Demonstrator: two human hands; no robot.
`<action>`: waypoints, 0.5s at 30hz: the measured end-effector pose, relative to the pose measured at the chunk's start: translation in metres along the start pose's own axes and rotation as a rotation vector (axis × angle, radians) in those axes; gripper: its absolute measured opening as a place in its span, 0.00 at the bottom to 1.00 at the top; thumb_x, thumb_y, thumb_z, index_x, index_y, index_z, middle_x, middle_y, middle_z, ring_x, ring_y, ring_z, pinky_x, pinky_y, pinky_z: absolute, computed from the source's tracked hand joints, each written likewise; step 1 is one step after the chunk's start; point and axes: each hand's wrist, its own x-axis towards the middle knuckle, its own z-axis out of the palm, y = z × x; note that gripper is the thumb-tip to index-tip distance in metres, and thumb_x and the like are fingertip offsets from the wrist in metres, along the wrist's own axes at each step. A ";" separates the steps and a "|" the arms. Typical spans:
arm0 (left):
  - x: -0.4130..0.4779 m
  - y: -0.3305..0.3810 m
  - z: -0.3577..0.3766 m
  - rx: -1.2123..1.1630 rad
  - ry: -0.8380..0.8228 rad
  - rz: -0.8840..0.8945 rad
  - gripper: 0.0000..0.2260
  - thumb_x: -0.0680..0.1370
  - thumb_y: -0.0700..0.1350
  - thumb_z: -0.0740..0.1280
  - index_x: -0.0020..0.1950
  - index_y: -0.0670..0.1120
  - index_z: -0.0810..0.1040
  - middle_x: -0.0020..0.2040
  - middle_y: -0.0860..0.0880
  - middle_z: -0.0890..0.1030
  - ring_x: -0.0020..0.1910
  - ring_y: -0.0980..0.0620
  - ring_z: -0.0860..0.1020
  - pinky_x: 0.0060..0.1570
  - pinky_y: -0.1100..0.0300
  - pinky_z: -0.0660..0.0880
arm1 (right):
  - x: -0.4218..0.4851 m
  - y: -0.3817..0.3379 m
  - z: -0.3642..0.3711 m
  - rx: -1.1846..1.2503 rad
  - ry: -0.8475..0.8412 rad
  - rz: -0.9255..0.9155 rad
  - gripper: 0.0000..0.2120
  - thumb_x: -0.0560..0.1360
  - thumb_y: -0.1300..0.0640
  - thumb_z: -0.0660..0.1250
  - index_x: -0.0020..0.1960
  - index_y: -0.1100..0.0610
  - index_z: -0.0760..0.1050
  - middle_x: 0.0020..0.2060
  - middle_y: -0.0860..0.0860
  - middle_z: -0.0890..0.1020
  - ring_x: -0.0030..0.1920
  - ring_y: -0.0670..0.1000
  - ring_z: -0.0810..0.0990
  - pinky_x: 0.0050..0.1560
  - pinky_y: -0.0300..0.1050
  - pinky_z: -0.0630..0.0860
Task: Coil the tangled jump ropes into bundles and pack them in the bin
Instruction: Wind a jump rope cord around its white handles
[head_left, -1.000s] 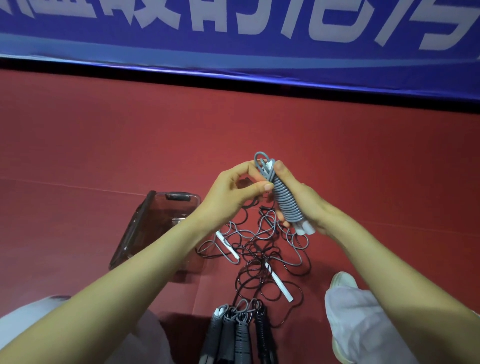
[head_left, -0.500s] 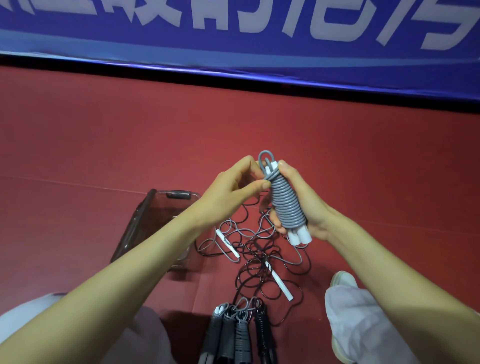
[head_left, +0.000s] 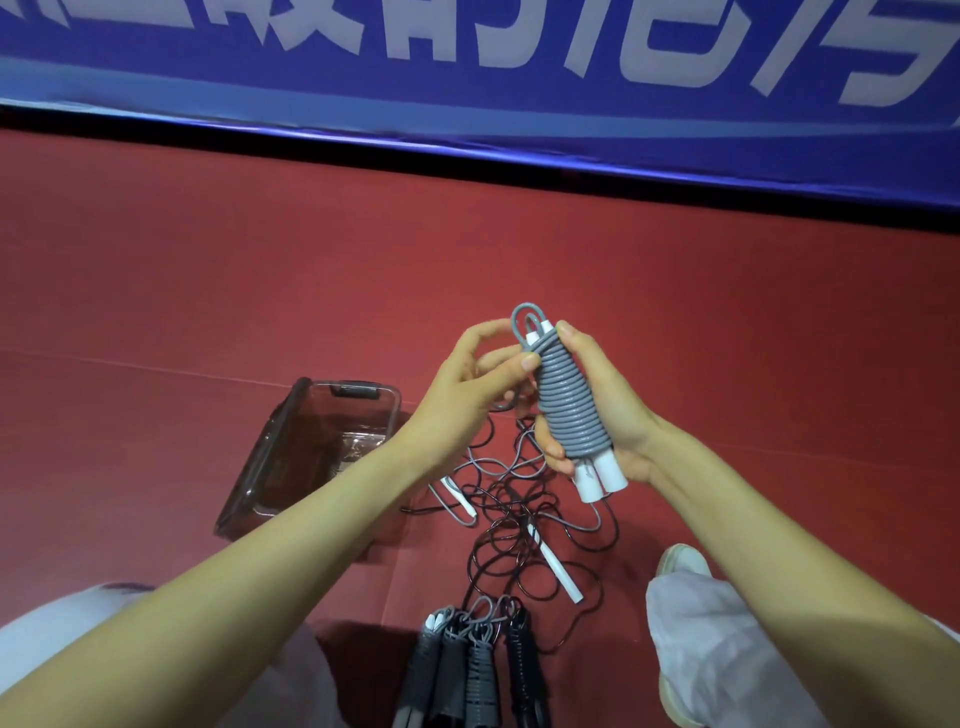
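Coils of grey rope form a tight bundle (head_left: 571, 410), upright in the right hand (head_left: 615, 415), whose fingers curl round it. The left hand (head_left: 467, 392) pinches its top. Beneath, tangled ropes (head_left: 519, 512) lie on the floor (head_left: 208, 291), with the bin (head_left: 262, 467) to the left and finished bundles (head_left: 467, 673) nearest.

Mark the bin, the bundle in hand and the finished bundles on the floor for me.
bin (head_left: 358, 388): head view, dark clip on its far rim.
held bundle (head_left: 569, 405): head view, middle of the grey wraps.
finished bundles (head_left: 480, 675): head view, wraps of the third from left.
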 end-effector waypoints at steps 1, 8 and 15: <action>0.000 0.002 0.000 0.035 -0.016 0.008 0.15 0.75 0.41 0.66 0.61 0.41 0.73 0.37 0.50 0.79 0.32 0.52 0.72 0.35 0.62 0.70 | -0.001 -0.001 -0.001 0.016 -0.043 0.041 0.38 0.72 0.27 0.52 0.51 0.62 0.74 0.25 0.59 0.71 0.17 0.54 0.70 0.20 0.39 0.69; 0.004 0.002 -0.001 0.037 0.101 0.006 0.07 0.78 0.40 0.66 0.55 0.44 0.79 0.43 0.49 0.80 0.39 0.55 0.75 0.38 0.65 0.70 | 0.006 -0.001 0.011 0.034 0.094 0.023 0.34 0.69 0.26 0.54 0.47 0.57 0.76 0.30 0.59 0.76 0.23 0.56 0.77 0.25 0.44 0.76; 0.006 0.006 0.000 0.060 0.163 -0.023 0.05 0.78 0.38 0.67 0.54 0.42 0.79 0.47 0.47 0.81 0.44 0.55 0.80 0.40 0.65 0.77 | 0.013 -0.002 -0.004 -0.476 0.464 -0.614 0.11 0.78 0.55 0.66 0.56 0.42 0.73 0.51 0.50 0.77 0.48 0.46 0.80 0.48 0.38 0.76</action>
